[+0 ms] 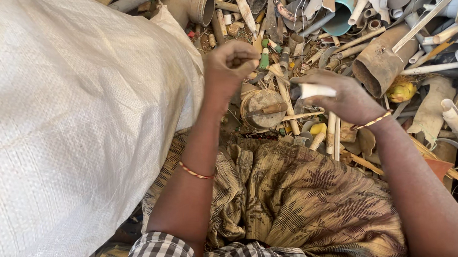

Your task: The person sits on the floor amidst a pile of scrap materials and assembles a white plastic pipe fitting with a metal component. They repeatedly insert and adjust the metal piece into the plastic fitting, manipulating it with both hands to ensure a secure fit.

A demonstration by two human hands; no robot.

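Note:
My left hand (232, 66) is closed into a loose fist above the scrap heap, pinching a small thin piece between thumb and fingers; the piece is mostly hidden. My right hand (346, 98) grips a short white plastic pipe piece (317, 90) that sticks out to the left from the fingers. Both hands hover over a pile of broken pipes and plastic bits (299, 53). A round dirty lid (262, 108) with a stick across it lies just below and between the hands. Each wrist wears a thin beaded band.
A large white woven sack (69, 112) fills the left side. A wide brown pipe elbow (192, 3) lies at the top, a rusty brown pipe section (381, 61) at upper right, a yellow crumpled item (402, 90) beside it. My lap is covered by olive patterned cloth (299, 198).

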